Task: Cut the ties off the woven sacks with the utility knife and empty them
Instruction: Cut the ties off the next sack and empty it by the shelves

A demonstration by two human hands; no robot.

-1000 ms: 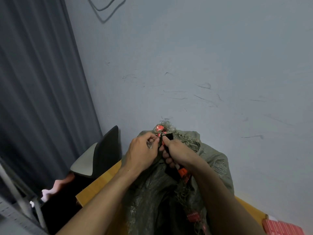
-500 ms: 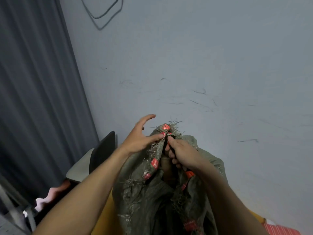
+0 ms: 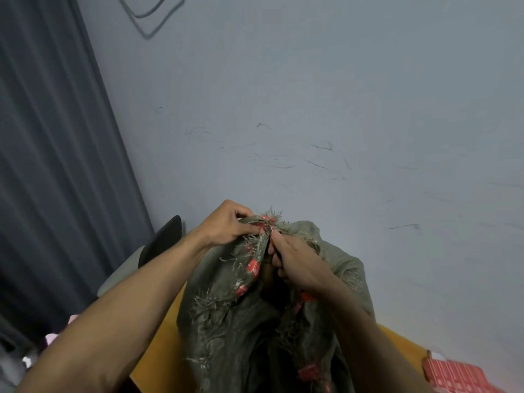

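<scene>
Watching from beside the table [image 3: 158, 361]: one sack [image 3: 243, 330] in view, standing on it close to the wall, frayed top bunched up at hand height. Left hand [image 3: 226, 226] pinches the gathered neck, thumb and fingertips closed on the weave right at the red tie [image 3: 266, 222]. Right hand [image 3: 296, 263] is clenched round a dark handle, orange end poking out under the palm. I take that as the knife [image 3: 305, 296]. Blade is hidden between hand and cloth, so can't tell if it's on the tie. Progress call: early. Tie looks uncut at the peak, though below it the neck gapes along the red-printed edge tape [image 3: 253, 266]. Left to do: sever the tie, pull it off, open the mouth, tip the sack out, then any other sacks, none visible from this angle. Contents: the gap shows only dark, can't tell what's inside. Body looks slack and creased, so my guess is not packed tight. Nothing dumped on the table that I can see. Red striped box [image 3: 453, 377] near the table's right end, contents unknown. Dark chair [image 3: 166, 238] off to the left.
</scene>
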